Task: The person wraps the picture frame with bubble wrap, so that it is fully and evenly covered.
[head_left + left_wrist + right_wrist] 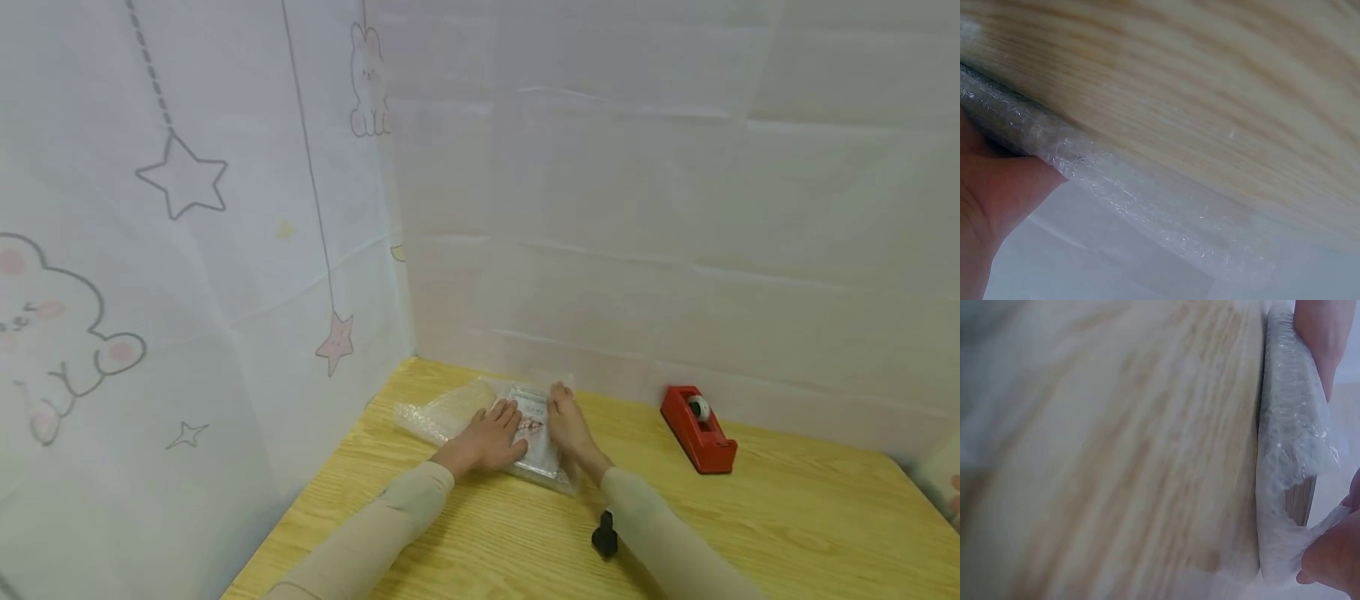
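Note:
A rectangular picture frame (537, 414) with a silvery border and a pink blossom print lies on the table in bubble wrap (422, 418). My left hand (492, 436) rests on its left part with fingers stretched out. In the left wrist view, the thumb side of that hand (1007, 194) touches the wrapped edge. At the frame's right edge is my right hand (568, 423). In the right wrist view, its fingers (1335, 553) pinch a flap of the bubble wrap (1294, 419), beside a brown bare piece of the frame's side (1299, 501).
A red tape dispenser (699, 431) with a roll of tape stands to the right on the wood-grain table (480, 533). Near my right forearm lies a small black object (604, 536). Pale hangings (600, 250) close off the left and back sides.

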`<state>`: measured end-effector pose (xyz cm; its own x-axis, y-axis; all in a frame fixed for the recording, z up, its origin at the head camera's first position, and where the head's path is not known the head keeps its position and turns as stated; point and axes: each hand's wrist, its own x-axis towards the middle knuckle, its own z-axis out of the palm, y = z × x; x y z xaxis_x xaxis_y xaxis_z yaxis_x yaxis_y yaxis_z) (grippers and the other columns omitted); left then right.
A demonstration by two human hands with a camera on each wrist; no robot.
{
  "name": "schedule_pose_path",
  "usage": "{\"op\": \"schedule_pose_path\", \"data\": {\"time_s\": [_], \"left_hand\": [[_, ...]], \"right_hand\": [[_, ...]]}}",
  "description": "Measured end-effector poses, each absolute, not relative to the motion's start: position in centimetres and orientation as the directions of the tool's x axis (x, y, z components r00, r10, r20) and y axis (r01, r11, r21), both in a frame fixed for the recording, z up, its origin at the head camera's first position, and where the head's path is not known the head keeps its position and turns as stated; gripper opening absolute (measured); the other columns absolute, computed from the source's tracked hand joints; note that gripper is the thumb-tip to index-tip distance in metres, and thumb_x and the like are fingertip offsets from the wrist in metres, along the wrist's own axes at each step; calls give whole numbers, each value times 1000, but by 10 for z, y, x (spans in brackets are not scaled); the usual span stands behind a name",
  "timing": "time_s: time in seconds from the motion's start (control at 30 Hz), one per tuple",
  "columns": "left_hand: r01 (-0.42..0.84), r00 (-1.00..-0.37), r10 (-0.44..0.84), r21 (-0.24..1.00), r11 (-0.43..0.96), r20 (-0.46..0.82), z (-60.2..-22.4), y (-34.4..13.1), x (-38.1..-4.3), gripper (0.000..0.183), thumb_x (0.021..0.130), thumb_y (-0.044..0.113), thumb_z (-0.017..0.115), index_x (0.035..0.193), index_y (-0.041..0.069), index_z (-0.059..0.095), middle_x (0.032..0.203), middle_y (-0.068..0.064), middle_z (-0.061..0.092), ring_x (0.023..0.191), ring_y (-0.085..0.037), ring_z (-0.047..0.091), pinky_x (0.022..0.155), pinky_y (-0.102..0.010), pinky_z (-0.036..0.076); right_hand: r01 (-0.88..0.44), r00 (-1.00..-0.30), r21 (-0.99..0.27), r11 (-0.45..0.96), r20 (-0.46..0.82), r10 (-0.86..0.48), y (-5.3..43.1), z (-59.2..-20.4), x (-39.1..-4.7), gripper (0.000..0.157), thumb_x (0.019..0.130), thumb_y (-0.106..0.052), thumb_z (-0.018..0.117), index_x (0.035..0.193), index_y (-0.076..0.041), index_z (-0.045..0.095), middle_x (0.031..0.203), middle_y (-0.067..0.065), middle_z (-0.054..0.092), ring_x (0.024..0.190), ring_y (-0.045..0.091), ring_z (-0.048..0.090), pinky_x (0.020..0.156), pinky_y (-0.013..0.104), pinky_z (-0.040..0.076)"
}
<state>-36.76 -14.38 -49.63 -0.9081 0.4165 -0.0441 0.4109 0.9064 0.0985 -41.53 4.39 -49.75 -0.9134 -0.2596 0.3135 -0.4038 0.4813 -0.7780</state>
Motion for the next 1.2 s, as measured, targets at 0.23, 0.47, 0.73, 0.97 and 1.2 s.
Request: {"op": "schedule_pose_path", "data": {"time_s": [0.23,0.47,0.73,0.97,1.2], "left_hand": [[403,-913,407,94,910,-29,-496,-142,-366,69,109,48,29,161,3,25,168,-15,15,153,-32,10,118,-56,17],[385,-921,389,106,917,-21,-505,-139,-364,70,108,48,30,160,2,28,167,-15,16,153,-32,11,118,-57,19],[369,-928,372,112,923,-10,-501,-138,-367,70,108,49,32,160,2,29,167,-15,18,153,-32,12,114,-64,23],[364,-928,372,165,917,-24,-497,-140,-370,70,108,49,36,160,2,30,167,-16,18,153,-32,12,113,-65,22],[364,-916,390,216,906,-91,-491,-146,-377,62,110,37,33,160,1,26,168,-16,13,154,-33,7,114,-65,20]], "right_hand": [[-461,-887,-633,623,347,-304,30,-497,-419,41,106,0,42,140,24,39,148,46,27,140,61,22,114,65,19],[-473,-875,-435,766,336,-349,22,-508,-423,36,103,-1,48,131,22,50,143,44,39,136,58,34,110,65,28],[-464,-880,-335,820,284,-382,20,-506,-421,45,99,-4,48,137,19,47,151,38,35,142,53,28,114,63,23],[-464,-876,-222,858,260,-406,17,-503,-420,48,99,-8,42,138,19,48,151,35,37,142,50,30,114,61,26],[-447,-894,-209,870,147,-424,16,-501,-423,57,105,-20,41,149,17,35,159,33,24,148,48,18,118,58,17]]}}
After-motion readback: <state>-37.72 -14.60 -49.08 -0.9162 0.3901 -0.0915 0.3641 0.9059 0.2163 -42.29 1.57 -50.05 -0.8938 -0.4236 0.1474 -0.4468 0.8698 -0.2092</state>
